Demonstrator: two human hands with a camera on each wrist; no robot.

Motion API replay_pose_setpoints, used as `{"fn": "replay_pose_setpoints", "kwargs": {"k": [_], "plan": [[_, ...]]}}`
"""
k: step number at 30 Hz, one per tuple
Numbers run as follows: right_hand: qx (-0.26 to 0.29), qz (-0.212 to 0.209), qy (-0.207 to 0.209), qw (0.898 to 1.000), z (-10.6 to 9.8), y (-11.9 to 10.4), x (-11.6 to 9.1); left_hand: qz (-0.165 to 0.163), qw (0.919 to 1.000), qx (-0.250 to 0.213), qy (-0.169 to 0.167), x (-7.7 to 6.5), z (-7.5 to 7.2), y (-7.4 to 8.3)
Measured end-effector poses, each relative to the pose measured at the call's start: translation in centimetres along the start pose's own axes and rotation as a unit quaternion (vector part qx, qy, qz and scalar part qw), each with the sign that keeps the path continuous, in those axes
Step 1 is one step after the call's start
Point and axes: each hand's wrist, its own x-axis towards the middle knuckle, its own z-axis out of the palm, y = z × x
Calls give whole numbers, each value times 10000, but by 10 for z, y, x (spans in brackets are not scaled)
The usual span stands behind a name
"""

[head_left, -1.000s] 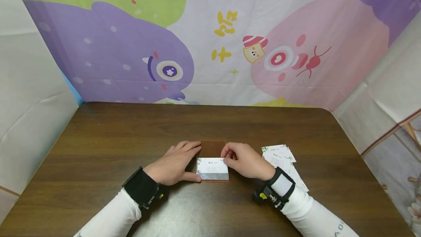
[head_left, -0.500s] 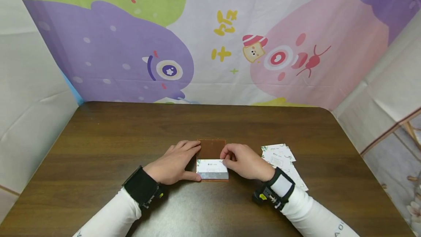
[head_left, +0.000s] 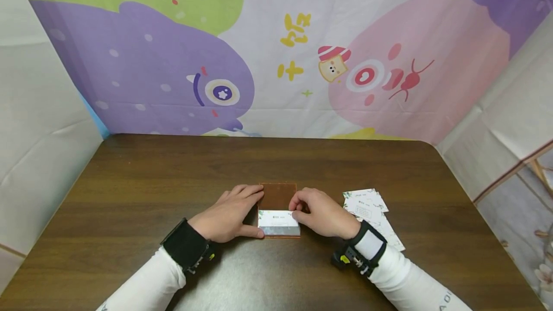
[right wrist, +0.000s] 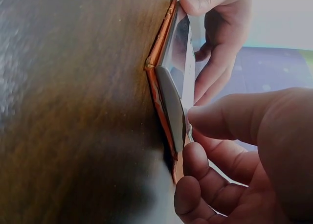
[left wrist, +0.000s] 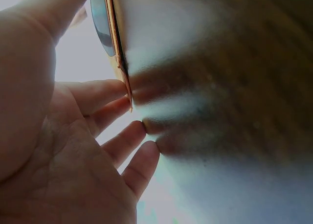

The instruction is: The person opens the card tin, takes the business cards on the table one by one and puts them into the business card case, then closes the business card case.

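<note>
A brown card holder point(head_left: 278, 197) with orange edges lies unfolded on the table. A white printed card point(head_left: 276, 218) sits partly in its near pocket point(head_left: 279, 231), which looks greyish and see-through. My left hand point(head_left: 228, 215) rests along the holder's left side, thumb at the near corner and fingertips at the far one. In the left wrist view its fingers point(left wrist: 124, 141) reach the tabletop beside the holder's edge. My right hand point(head_left: 325, 212) pinches the card's right edge between thumb and forefinger. Seen from the right wrist, the thumb point(right wrist: 220, 117) lies on the card's edge, other fingers curled below.
Several white cards point(head_left: 369, 209) with green leaf print lie loosely overlapped to the right, partly under the right forearm. The brown wooden table point(head_left: 181, 162) ends at a cartoon-printed cloth point(head_left: 276, 104) behind. White fabric point(head_left: 47, 109) hangs at the left side.
The card has slid a short way towards me, deeper into the near pocket, and more of the brown panel shows. My right hand moved slightly with it; my left hand stayed put.
</note>
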Motion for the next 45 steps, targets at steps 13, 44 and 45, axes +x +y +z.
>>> {"fn": "replay_pose_setpoints", "kwargs": {"k": [13,44,45], "plan": [[-174,-7,11,9998,-1,-1,-2,-16,10000,1,20,0,1,0],[77,203,522,9984,-30,8,-34,45,10000,-50,12,-1,1,0],[86,212,530,9983,-31,9,-35,47,10000,-53,18,-1,1,0]]}}
